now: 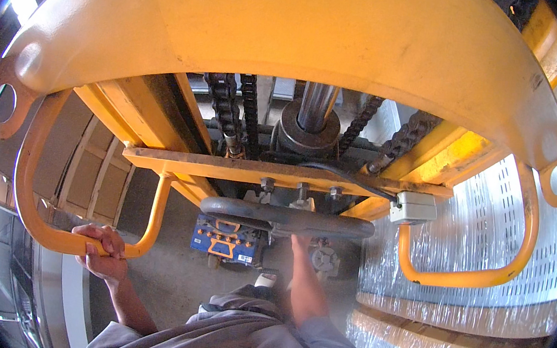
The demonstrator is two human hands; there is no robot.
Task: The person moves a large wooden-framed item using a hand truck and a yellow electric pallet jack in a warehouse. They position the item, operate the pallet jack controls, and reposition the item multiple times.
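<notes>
My left hand (104,249) is wrapped round the lower bar of a yellow tubular handle (159,212) at the left of a yellow lifting stacker. My right forearm reaches up in the middle to a dark rounded loop handle (287,217), seen nearly edge-on. Only the wrist end of my right hand (298,241) shows just below that loop; its fingers are hidden, so what they grip cannot be made out. Above the loop runs a yellow crossbar (238,168) with bolts along it. A matching tubular handle (464,278) on the right has no hand on it.
A wide yellow panel (294,26) spans the top. Chains (224,107) and a steel lift cylinder (310,126) stand behind it. A blue battery (224,239) sits low in the middle. Film-wrapped perforated goods (468,241) line the right; a wooden-framed crate (96,168) stands left.
</notes>
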